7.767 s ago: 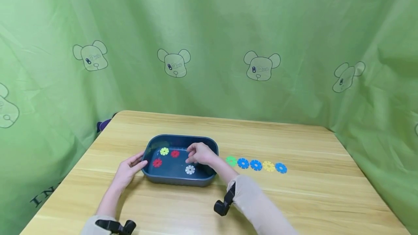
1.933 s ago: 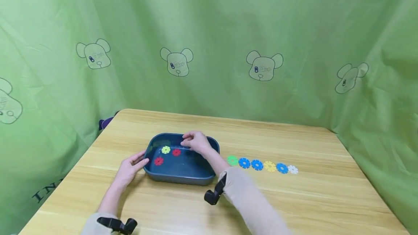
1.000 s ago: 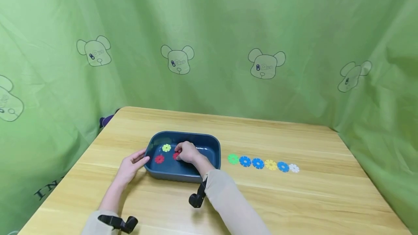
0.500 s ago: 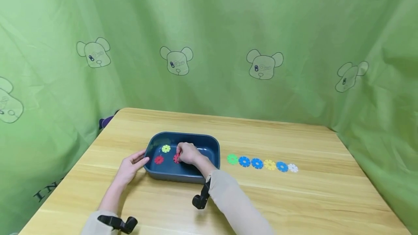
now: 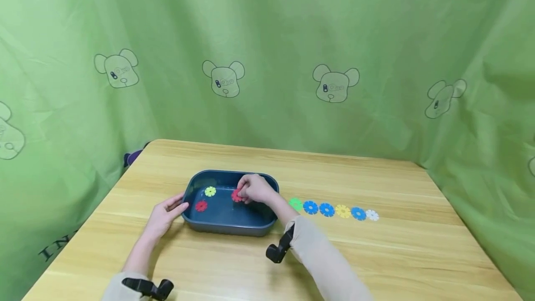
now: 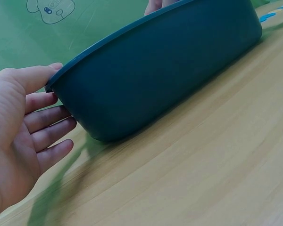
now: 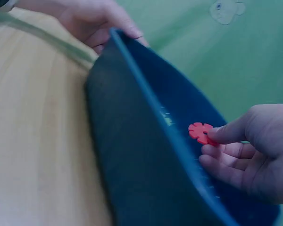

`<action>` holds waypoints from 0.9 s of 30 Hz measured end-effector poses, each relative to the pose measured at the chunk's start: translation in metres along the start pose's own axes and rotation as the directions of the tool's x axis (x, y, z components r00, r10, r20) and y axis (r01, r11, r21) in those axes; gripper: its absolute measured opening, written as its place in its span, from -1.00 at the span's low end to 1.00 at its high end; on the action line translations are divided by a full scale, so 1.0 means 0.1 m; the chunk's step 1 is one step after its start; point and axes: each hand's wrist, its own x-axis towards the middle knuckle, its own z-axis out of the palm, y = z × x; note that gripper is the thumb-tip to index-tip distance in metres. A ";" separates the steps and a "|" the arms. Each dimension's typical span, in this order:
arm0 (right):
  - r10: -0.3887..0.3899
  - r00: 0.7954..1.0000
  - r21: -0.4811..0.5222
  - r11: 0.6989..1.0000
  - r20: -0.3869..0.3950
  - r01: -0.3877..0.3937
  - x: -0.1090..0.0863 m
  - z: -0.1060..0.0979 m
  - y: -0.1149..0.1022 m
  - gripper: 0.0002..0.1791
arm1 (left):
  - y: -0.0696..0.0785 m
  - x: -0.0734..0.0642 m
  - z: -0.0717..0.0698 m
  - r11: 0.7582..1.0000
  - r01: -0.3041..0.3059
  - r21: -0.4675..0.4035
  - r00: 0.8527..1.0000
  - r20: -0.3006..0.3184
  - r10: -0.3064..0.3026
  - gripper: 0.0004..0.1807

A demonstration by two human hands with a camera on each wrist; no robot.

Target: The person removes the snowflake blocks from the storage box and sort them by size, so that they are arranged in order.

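Observation:
My right hand (image 5: 257, 191) pinches a red notched snowflake disc (image 7: 197, 131) between thumb and fingers. It is above the inside of a dark blue plastic tub (image 5: 227, 230), towards the tub's right half. My left hand (image 5: 163, 218) holds the tub's left end; in the left wrist view its thumb lies on the rim (image 6: 104, 43) and the fingers rest along the outer wall. On the tub floor lie a yellow-green disc (image 5: 210, 191) and another red disc (image 5: 201, 206).
Right of the tub, discs lie in a row on the wooden table (image 5: 376, 254): green (image 5: 296, 204), two blue (image 5: 310, 207), yellow (image 5: 343, 211), another blue (image 5: 358, 213) and white (image 5: 372, 215). A green curtain (image 5: 267, 120) hangs behind and at both sides.
Since the earliest frame, the white disc has gone from the tub to the row's right end. My right hand has just lifted the red disc and moved right; the left hand stays put.

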 end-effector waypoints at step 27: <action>0.104 0.972 0.335 0.942 -0.212 -0.027 -0.90 -1.44 0.66 -0.67 | 0.02 -0.02 0.01 1.000 0.023 0.012 1.000 -0.012 -0.023 -0.44</action>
